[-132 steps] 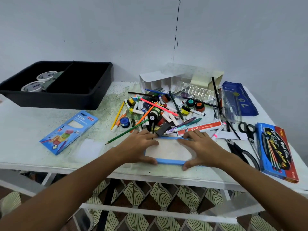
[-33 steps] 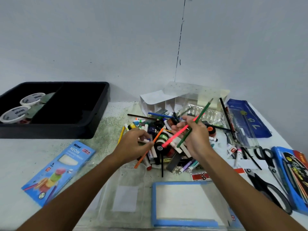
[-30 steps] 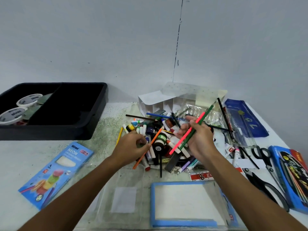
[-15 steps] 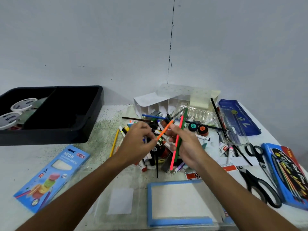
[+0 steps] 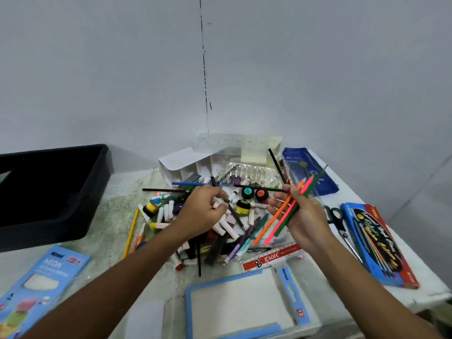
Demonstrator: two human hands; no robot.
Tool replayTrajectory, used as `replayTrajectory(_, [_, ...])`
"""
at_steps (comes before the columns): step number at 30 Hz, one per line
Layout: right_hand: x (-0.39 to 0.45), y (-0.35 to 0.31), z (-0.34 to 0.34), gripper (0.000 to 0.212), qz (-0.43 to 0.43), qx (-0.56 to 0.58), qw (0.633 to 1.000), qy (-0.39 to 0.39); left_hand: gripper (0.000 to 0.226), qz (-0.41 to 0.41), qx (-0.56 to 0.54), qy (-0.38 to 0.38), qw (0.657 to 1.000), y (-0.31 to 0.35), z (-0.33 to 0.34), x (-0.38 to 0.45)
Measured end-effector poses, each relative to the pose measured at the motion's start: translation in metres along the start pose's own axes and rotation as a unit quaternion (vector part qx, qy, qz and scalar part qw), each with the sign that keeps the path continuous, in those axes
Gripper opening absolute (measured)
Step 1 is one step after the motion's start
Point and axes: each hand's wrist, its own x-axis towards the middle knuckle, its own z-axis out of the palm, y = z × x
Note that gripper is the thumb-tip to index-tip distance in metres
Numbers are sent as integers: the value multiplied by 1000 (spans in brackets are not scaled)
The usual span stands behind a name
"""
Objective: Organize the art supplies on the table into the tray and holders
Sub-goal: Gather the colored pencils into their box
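The right hand [image 5: 302,216] gripped a small bundle of three slim coloured pencils [image 5: 285,215], orange, pink and green, their long axes running from low at the left, near the pile, up and away to the right, tips raised over the blue zip pouch [image 5: 309,173]. The left hand [image 5: 201,212] hovered over the loose heap of markers, crayons and paint pots [image 5: 220,216] at the middle of the pale speckled desk [image 5: 117,216], its fingers curled and pinching a thin dark pencil [image 5: 233,212] that slanted down toward the near right. That dark pencil lay just left of the bundle, so the left hand was the nearer one and the likely next move was a short pass rightward, turning the pencil to match the bundle's slant. The white compartmented holder [image 5: 193,168] stood just behind the heap, close to both hands; the black plastic tray [image 5: 97,192] sat well apart at the far left. Most supplies seemingly remained unsorted, including a yellow pencil [image 5: 129,234] lying alone left of the heap, its axis running near to far.
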Motion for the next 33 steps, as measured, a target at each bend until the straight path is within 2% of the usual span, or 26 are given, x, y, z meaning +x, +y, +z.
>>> replayTrajectory(3, [-2, -14, -24, 23, -16, 4, 999, 28, 22, 40, 51, -13, 998, 15, 20, 30])
replayTrajectory(6, [-3, -25, -42, 23, -26, 6, 998, 54, 24, 135, 141, -17, 981, 34, 43, 63])
replayTrajectory(9, [-1, -34, -56, 23, -25, 9, 998, 65, 37, 238, 246, -43, 939, 52, 66, 96])
replayTrajectory(12, [4, -39, -67, 25, -6, 9, 997, 76, 45, 287, 359, -80, 885, 63, 84, 123])
replayTrajectory(14, [7, -41, -73, 26, 6, 11, 997, 72, 39, 290, 421, -104, 853, 67, 93, 132])
replayTrajectory(16, [11, -42, -76, 26, 17, 14, 997, 73, 27, 288, 446, -116, 840, 70, 99, 136])
replayTrajectory(20, [21, -41, -81, 25, 43, 29, 996, 66, 19, 307, 426, -94, 846, 68, 105, 141])
replayTrajectory(25, [32, -42, -86, 20, 98, 80, 990, 55, 11, 354, 339, 43, 871, 69, 94, 152])
replayTrajectory(27, [38, -42, -87, 17, 119, 107, 986, 50, 17, 339, 272, 75, 897, 80, 84, 151])
replayTrajectory(30, [45, -45, -81, 17, 122, 142, 982, 25, 20, 211, 93, 12, 973, 105, 73, 135])
replayTrajectory(33, [45, -51, -66, 20, 96, 211, 973, -12, 26, 136, 37, -74, 987, 123, 72, 113])
